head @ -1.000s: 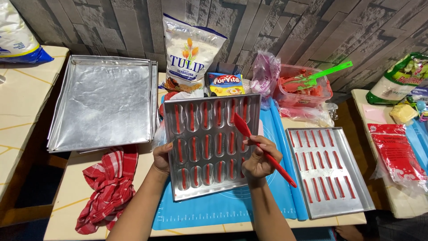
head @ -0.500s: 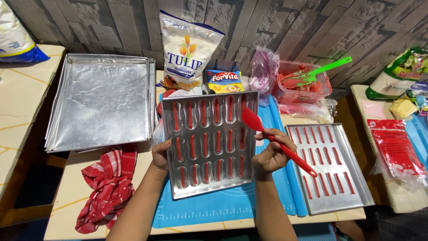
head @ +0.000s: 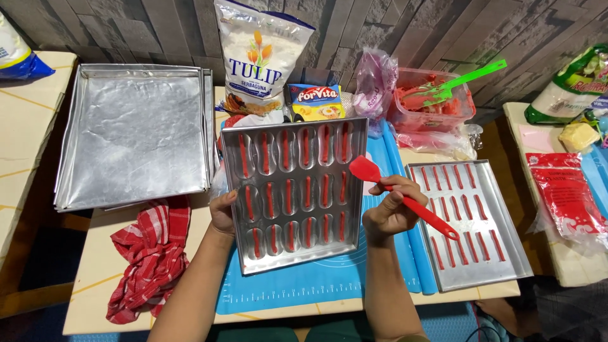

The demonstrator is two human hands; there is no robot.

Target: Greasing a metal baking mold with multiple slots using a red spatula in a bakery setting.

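Note:
My left hand [head: 223, 214] grips the left edge of a silver mould tray [head: 294, 259], which is tilted up over a blue silicone mat [head: 304, 285]. The tray's oval cavities each hold a strip of red batter. My right hand [head: 389, 212] holds a red silicone spatula [head: 405, 197] by its handle, blade up and to the left, just off the tray's right edge. A second silver tray [head: 472, 221] with red strips lies flat to the right of that hand.
Stacked empty baking pans [head: 136, 136] sit at the left, with a red checked cloth [head: 152, 253] below them. At the back stand a flour bag [head: 259, 57], a small yellow-blue packet [head: 316, 102] and a clear tub of red batter [head: 430, 101] with a green spatula [head: 465, 79].
My right hand lifted the red spatula off the mould tray's cavities and moved it right, past the tray's edge. The tray stays held by my left hand.

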